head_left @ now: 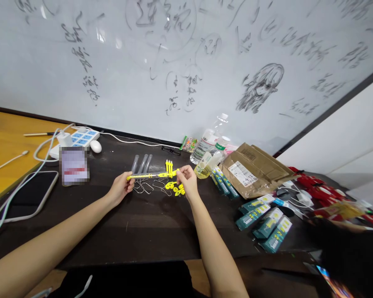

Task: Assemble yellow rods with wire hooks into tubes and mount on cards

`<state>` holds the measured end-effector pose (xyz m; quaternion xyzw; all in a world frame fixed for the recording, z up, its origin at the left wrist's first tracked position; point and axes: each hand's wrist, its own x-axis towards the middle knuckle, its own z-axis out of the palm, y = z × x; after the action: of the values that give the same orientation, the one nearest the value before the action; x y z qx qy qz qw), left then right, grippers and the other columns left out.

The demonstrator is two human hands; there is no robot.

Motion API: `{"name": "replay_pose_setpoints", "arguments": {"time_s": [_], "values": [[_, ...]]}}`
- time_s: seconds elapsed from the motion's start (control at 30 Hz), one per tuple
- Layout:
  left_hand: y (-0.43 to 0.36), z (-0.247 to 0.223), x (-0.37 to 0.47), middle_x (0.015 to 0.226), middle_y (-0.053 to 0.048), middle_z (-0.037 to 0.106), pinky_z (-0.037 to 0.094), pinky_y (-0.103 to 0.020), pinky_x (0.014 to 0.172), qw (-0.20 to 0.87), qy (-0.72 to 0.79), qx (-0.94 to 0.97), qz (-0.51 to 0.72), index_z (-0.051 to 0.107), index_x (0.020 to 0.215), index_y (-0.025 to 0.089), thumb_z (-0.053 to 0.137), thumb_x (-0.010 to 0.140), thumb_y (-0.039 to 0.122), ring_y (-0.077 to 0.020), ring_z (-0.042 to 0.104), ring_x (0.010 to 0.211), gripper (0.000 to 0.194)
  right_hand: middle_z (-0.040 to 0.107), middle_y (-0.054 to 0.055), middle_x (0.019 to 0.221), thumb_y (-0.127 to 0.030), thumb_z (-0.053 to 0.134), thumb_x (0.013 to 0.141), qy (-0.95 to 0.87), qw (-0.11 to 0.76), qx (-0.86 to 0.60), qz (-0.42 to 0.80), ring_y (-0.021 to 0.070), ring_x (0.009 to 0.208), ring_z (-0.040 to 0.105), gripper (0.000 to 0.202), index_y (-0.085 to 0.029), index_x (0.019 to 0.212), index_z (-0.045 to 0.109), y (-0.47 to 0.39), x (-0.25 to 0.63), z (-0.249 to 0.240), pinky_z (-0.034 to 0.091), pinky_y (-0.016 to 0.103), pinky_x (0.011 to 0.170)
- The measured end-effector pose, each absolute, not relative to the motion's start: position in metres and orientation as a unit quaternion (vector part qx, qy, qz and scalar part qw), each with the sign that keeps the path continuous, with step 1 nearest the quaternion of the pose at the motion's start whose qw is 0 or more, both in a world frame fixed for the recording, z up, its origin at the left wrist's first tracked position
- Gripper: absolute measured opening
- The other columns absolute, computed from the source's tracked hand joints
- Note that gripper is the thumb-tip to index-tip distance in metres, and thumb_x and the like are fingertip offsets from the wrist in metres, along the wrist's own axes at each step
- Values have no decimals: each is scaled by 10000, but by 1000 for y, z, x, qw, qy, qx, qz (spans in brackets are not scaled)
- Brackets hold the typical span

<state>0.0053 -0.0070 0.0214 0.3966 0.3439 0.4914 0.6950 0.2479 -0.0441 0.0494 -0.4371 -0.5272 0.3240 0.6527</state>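
Observation:
A slim tubular spring scale (152,175), clear with yellow parts inside, is held level above the dark table between my hands. The fingers of my left hand (120,188) pinch its left end. My right hand (188,181) closes on the yellow fitting at the right end. Behind it lie several clear tubes (144,164) and a few upright-looking yellow pieces (169,166). Bent metal hooks (143,187) are scattered just below the scale. Small yellow rings and caps (175,188) lie beside my right hand, partly hidden by it.
Water bottles (205,142), a cardboard parcel (251,169) and several green boxes (270,223) occupy the right side. A phone (27,196), power strip (77,140) and white mouse (95,146) are on the left. A whiteboard (127,82) rises behind the table.

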Motion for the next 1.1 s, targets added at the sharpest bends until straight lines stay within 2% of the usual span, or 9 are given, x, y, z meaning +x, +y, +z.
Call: {"name": "replay_pose_setpoints", "arguments": {"time_s": [0.37, 0.73, 1.1], "values": [[-6, 18, 5, 518, 65, 423, 246, -162, 364, 692, 350, 395, 493, 395, 616, 172, 572, 739, 333, -37, 336, 393, 269, 468, -72, 596, -393, 672, 702, -536, 638, -451, 319, 64, 429, 431, 293, -216, 739, 441, -43, 243, 43, 364, 196, 413], [-6, 18, 5, 521, 65, 428, 247, -162, 368, 691, 346, 397, 496, 394, 619, 171, 569, 744, 341, -36, 340, 398, 275, 473, -66, 633, -374, 678, 696, -527, 654, -451, 301, 52, 426, 430, 296, -208, 735, 436, -43, 246, 46, 363, 189, 405], [-4, 15, 4, 525, 64, 426, 246, -161, 368, 692, 341, 400, 495, 390, 616, 172, 568, 747, 341, -38, 340, 398, 278, 460, -50, 681, -358, 653, 705, -560, 622, -457, 302, 59, 467, 414, 271, -214, 729, 424, -44, 244, 46, 356, 189, 407]]}}
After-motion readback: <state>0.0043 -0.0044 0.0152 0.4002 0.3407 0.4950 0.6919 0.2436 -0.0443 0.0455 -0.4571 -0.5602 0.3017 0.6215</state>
